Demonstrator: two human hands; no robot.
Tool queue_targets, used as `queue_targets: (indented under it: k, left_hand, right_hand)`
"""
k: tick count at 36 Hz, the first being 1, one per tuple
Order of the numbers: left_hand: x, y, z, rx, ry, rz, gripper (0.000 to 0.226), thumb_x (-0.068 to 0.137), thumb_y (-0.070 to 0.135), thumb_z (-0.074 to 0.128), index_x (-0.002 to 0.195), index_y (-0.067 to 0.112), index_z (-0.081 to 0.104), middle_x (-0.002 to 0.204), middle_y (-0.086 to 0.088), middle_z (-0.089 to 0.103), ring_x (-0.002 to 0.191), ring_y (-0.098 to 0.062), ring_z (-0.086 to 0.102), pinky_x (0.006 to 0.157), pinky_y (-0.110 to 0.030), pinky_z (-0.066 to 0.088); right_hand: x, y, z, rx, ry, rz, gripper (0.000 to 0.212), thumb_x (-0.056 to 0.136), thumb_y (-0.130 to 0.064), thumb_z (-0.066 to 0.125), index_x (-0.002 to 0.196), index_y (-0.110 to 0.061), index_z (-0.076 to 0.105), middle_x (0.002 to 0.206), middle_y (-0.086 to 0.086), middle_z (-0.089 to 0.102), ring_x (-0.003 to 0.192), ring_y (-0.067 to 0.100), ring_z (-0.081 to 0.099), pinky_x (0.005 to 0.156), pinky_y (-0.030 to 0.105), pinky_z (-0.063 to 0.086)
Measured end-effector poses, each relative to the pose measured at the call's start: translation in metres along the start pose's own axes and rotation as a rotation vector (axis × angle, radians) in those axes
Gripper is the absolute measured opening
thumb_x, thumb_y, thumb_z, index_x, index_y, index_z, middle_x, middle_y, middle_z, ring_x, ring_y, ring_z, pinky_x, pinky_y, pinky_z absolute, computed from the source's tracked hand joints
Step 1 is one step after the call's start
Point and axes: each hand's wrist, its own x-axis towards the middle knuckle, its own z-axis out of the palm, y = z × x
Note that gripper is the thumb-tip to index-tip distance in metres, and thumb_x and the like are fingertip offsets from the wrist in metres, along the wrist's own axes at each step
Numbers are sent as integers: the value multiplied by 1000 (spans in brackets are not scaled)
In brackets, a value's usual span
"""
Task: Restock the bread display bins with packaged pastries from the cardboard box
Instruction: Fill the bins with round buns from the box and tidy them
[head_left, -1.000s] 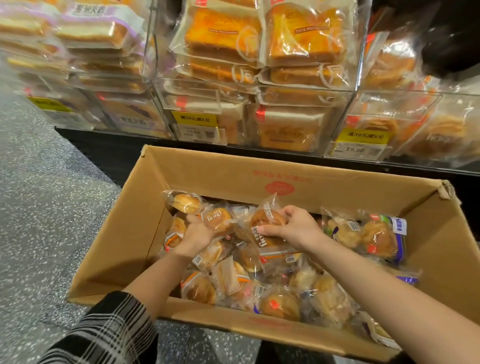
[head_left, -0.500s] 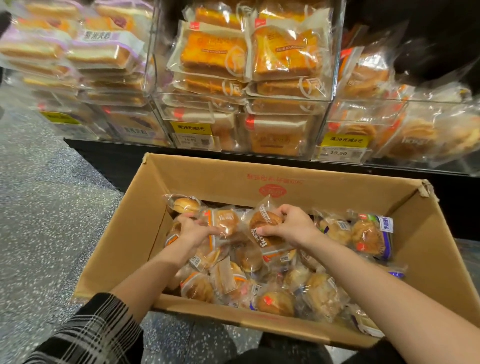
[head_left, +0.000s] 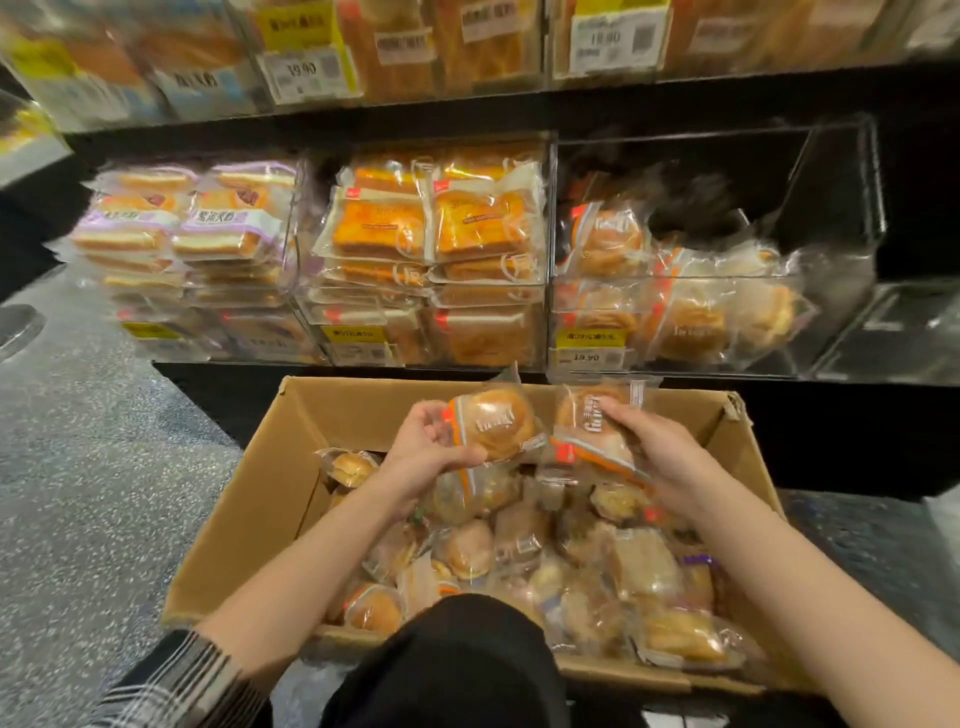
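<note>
Both hands are lifted above the cardboard box, each grasping 1 wrapped bun: the left hand curls its fingers and thumb around the left bun packet, and the right hand grips the right bun packet from the side, the 2 packets almost touching over the far wall of the box. Below them the box sits on the speckled floor, packed with a loose heap of packaged pastries. Just beyond the box, the lower shelf carries 3 clear display bins: the right bin holds matching buns on its left side only, the middle bin is stacked high with orange cake slices, and the left bin holds purple-banded sandwich slices. Yellow price tags are fixed to the bin fronts. An upper shelf overhangs the bins, with more blurred packets on it. A dark knee covers the box's near edge.
</note>
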Motion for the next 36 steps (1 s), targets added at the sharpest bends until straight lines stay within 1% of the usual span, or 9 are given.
queue_targets:
  k: [4, 7, 10, 13, 18, 21, 25, 29, 36]
  left_hand:
    - [-3, 27, 30, 12, 10, 123, 76, 57, -9, 82, 117, 11, 39, 114, -18, 58, 100, -26, 59, 87, -43, 50]
    - [-7, 49, 53, -84, -41, 188, 81, 62, -15, 75, 124, 16, 33, 115, -10, 59, 100, -22, 60, 91, -47, 48]
    - [-8, 72, 72, -143, -106, 261, 76, 74, -17, 65, 131, 20, 32, 116, -5, 61, 101, -18, 63, 92, -43, 49]
    - [-4, 93, 88, -152, -124, 346, 63, 80, -8, 64, 131, 18, 38, 122, -7, 61, 107, -15, 63, 89, -29, 54]
    - [19, 131, 101, -10, -2, 524, 67, 79, 21, 72, 138, 20, 39, 137, -7, 54, 126, -19, 52, 104, -45, 44]
    - [37, 153, 113, 68, 100, 655, 57, 90, 21, 64, 140, 20, 38, 145, -1, 45, 133, -13, 42, 106, -34, 42]
    - [64, 173, 129, 81, 207, 749, 49, 97, 19, 54, 142, 15, 35, 140, 3, 44, 128, -7, 42, 89, -7, 43]
    - [87, 169, 136, 321, 238, 827, 50, 99, 20, 50, 145, 13, 31, 147, -3, 41, 136, -14, 38, 102, -16, 35]
    - [109, 158, 134, 368, 292, 896, 49, 102, 27, 42, 146, 12, 28, 147, -5, 40, 135, -12, 36, 110, -30, 32]
  right_hand:
    - [-22, -24, -28, 295, -101, 64, 30, 90, -37, 60, 103, -12, 68, 86, 10, 74, 70, 24, 71, 61, 36, 59]
    - [-32, -42, -47, 394, -170, -31, 41, 81, -31, 64, 114, -6, 65, 97, 12, 69, 71, 21, 71, 50, 28, 56]
    - [-41, -65, -61, 342, -181, -112, 21, 74, -20, 64, 86, -7, 75, 81, 9, 71, 65, 18, 70, 56, 28, 59]
    - [-42, -89, -71, 170, -61, -260, 54, 65, -23, 77, 115, -6, 66, 105, 12, 71, 92, 26, 70, 84, 37, 56]
    - [-44, -135, -84, -325, 359, -612, 63, 69, -17, 85, 121, -12, 52, 108, -2, 62, 96, 13, 62, 82, 27, 53]
    - [-36, -158, -87, -616, 512, -785, 65, 71, -19, 84, 123, -14, 46, 108, -7, 51, 99, 8, 51, 76, 17, 44]
    - [-12, -181, -86, -846, 494, -845, 56, 74, -21, 82, 118, -16, 46, 104, -4, 54, 100, 14, 56, 83, 27, 49]
    - [9, -200, -78, -1105, 449, -820, 54, 76, -32, 78, 119, -18, 48, 108, 5, 60, 101, 24, 59, 88, 43, 52]
    - [37, -238, -77, -1276, 413, -846, 36, 84, -22, 72, 109, -16, 48, 103, 3, 60, 96, 23, 59, 85, 42, 50]
